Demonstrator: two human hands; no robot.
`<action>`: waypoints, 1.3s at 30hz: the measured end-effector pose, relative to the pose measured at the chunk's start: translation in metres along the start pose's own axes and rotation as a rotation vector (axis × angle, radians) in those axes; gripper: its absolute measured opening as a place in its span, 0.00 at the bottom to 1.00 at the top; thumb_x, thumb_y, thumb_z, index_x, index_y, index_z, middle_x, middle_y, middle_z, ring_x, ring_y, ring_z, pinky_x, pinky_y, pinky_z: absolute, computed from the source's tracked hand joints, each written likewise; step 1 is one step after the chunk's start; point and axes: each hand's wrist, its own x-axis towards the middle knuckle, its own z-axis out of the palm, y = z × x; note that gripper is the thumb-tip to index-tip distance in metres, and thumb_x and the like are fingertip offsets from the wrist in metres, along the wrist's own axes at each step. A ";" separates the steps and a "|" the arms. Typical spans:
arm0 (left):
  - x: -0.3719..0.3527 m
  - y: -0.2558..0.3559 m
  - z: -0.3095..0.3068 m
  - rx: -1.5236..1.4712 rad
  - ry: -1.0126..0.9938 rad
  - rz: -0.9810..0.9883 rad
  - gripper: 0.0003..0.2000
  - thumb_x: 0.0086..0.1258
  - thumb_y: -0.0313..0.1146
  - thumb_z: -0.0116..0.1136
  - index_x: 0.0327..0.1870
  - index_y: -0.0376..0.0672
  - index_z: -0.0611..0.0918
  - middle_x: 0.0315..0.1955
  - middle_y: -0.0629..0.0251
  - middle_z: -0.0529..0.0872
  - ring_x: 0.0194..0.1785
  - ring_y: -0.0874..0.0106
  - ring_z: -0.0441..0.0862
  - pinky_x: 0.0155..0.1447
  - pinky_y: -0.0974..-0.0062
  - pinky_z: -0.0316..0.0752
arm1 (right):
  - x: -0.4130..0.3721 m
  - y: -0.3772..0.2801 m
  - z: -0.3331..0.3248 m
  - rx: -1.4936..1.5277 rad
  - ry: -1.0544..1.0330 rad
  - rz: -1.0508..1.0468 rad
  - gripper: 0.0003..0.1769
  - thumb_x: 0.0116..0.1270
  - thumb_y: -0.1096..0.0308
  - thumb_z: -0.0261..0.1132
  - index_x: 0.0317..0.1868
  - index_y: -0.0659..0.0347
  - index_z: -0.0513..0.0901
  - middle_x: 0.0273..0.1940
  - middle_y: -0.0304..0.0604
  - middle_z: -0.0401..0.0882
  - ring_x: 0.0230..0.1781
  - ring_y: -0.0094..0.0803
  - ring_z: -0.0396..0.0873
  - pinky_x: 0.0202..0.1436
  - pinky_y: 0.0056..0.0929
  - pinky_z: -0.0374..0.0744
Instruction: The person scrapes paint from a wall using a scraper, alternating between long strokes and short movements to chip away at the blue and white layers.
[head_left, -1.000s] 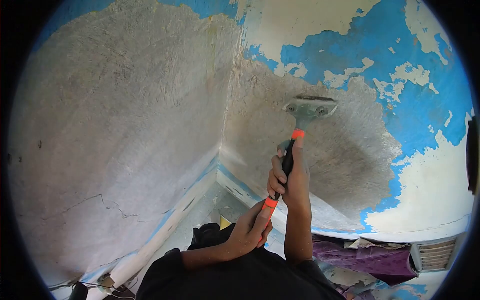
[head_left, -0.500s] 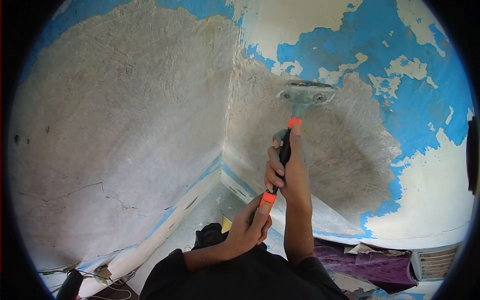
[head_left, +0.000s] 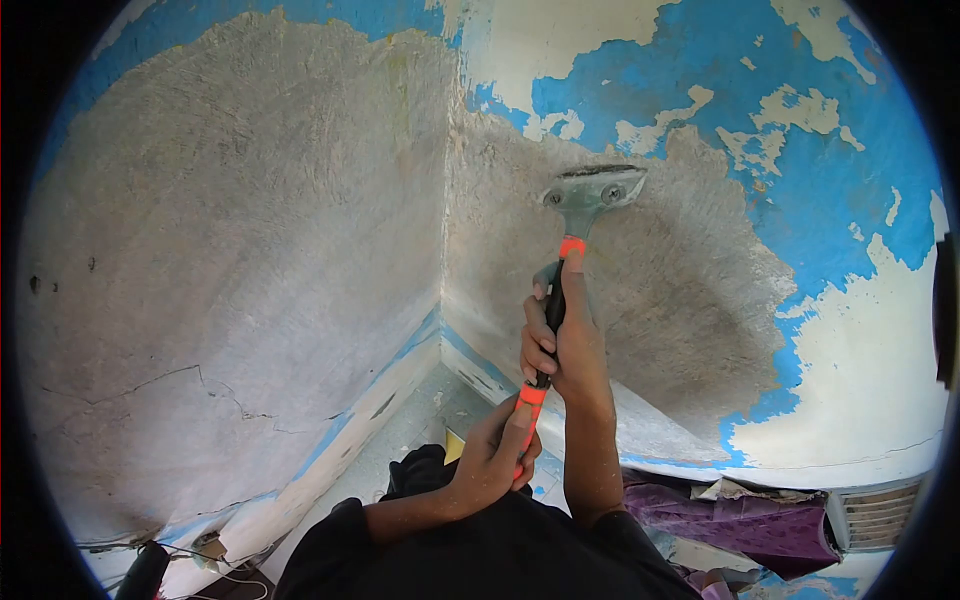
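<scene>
Long-handled scraper (head_left: 588, 208) slanted up over the bare grey wall patch (head_left: 680, 300), blade contact unclear, right hand's (head_left: 578, 345) fingers (head_left: 537, 332) wrapped round the black grip (head_left: 556, 312), left hand (head_left: 495, 455) closed about the orange butt (head_left: 532, 396) below, presumably for leverage and steadiness

both hands curled tight, the right hand (head_left: 572, 345) above the left hand (head_left: 490, 455).
the right forearm (head_left: 590, 450) rises almost straight up the view, its thumb (head_left: 574, 275) pointing upward and its fingers (head_left: 535, 330) bent in from the left side; the left forearm (head_left: 410, 515) comes in nearly level from the lower left, the wrist angling the hand up and to the right, thumb raised, fingers folded round on the right. the two hands sit close together but apart.
</scene>
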 end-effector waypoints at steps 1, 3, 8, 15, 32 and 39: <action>0.003 -0.001 -0.001 0.005 -0.002 0.003 0.23 0.81 0.48 0.39 0.59 0.35 0.69 0.20 0.68 0.70 0.14 0.82 0.64 0.19 0.84 0.61 | 0.003 0.000 -0.001 -0.013 -0.008 -0.015 0.32 0.72 0.31 0.43 0.35 0.55 0.68 0.12 0.29 0.51 0.05 0.19 0.49 0.09 0.24 0.60; 0.007 -0.003 -0.003 0.019 0.008 0.013 0.23 0.81 0.49 0.39 0.59 0.35 0.70 0.20 0.68 0.70 0.14 0.82 0.64 0.19 0.84 0.60 | 0.007 0.001 -0.003 -0.033 -0.023 -0.033 0.32 0.72 0.31 0.43 0.35 0.55 0.67 0.12 0.29 0.51 0.05 0.19 0.49 0.09 0.24 0.60; 0.004 -0.005 -0.001 -0.014 0.032 0.010 0.23 0.81 0.49 0.40 0.60 0.35 0.70 0.20 0.68 0.70 0.14 0.82 0.64 0.18 0.84 0.60 | 0.005 0.002 -0.001 0.001 -0.021 0.019 0.32 0.72 0.31 0.43 0.34 0.55 0.67 0.12 0.29 0.51 0.05 0.19 0.49 0.09 0.23 0.60; 0.015 0.002 -0.005 0.047 0.039 0.062 0.27 0.81 0.50 0.37 0.65 0.33 0.67 0.19 0.68 0.68 0.14 0.80 0.64 0.19 0.81 0.59 | 0.017 -0.004 0.007 -0.018 -0.050 -0.030 0.31 0.72 0.32 0.44 0.34 0.54 0.66 0.12 0.29 0.51 0.05 0.19 0.49 0.09 0.24 0.60; 0.013 -0.002 -0.006 0.051 0.056 0.039 0.21 0.80 0.48 0.42 0.50 0.35 0.73 0.18 0.69 0.70 0.13 0.82 0.64 0.18 0.83 0.60 | 0.009 -0.001 0.003 0.030 0.015 -0.042 0.33 0.71 0.30 0.44 0.32 0.54 0.67 0.11 0.29 0.51 0.04 0.19 0.49 0.07 0.24 0.59; 0.007 -0.004 -0.005 0.025 0.019 0.015 0.20 0.80 0.48 0.41 0.48 0.35 0.73 0.19 0.69 0.70 0.14 0.83 0.64 0.18 0.83 0.60 | 0.004 0.004 -0.003 0.004 0.014 -0.042 0.33 0.71 0.30 0.43 0.32 0.54 0.66 0.11 0.30 0.51 0.04 0.19 0.49 0.08 0.23 0.60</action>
